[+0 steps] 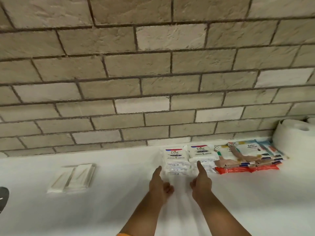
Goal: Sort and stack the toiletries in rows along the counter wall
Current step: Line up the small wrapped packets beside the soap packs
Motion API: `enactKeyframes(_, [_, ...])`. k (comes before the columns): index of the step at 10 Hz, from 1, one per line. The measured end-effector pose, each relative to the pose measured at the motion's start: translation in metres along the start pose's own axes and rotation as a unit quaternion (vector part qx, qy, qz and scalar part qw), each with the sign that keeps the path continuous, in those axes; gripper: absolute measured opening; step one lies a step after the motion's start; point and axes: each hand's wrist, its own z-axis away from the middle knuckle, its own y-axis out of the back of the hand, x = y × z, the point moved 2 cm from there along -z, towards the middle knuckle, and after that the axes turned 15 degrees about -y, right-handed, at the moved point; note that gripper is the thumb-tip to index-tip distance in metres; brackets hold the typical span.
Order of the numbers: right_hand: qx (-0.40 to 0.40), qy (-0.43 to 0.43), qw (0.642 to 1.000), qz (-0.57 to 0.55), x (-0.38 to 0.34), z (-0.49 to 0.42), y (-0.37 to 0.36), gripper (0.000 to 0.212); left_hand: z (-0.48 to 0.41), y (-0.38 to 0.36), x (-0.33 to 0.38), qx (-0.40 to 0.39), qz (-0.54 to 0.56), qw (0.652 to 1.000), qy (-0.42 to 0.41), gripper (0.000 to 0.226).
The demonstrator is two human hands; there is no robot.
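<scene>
Two stacks of white Dove soap packets stand side by side by the wall, the left stack [175,159] and the right stack [201,155]. Beside them on the right lie colourful wipe packs [248,155] over red packs [238,169]. My left hand [159,182] points its forefinger at the left edge of the left stack, other fingers curled, holding nothing. My right hand [202,179] does the same, its forefinger tip at the front of the right stack. Whether the fingertips touch the packets is unclear.
Clear-wrapped white packets [73,178] lie apart on the white counter [110,210] to the left. White paper rolls [293,135] stand at the far right against the brick wall [153,74]. A dark object [3,198] shows at the left edge.
</scene>
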Motion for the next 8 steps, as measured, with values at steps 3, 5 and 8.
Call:
enactKeyframes(3, [-0.138, -0.037, 0.99, -0.019, -0.053, -0.012, -0.008, 0.071, -0.005, -0.073, 0.005, -0.088, 0.039, 0.995, 0.024, 0.048])
enactKeyframes(5, [-0.179, -0.071, 0.98, -0.042, -0.061, -0.025, -0.01, 0.045, -0.03, -0.087, -0.009, 0.009, 0.06, 0.998, 0.013, 0.069])
enactKeyframes(8, [-0.159, -0.051, 0.983, -0.075, -0.072, -0.035, -0.005, 0.037, -0.037, -0.087, -0.004, 0.067, 0.088, 0.994, -0.019, 0.047])
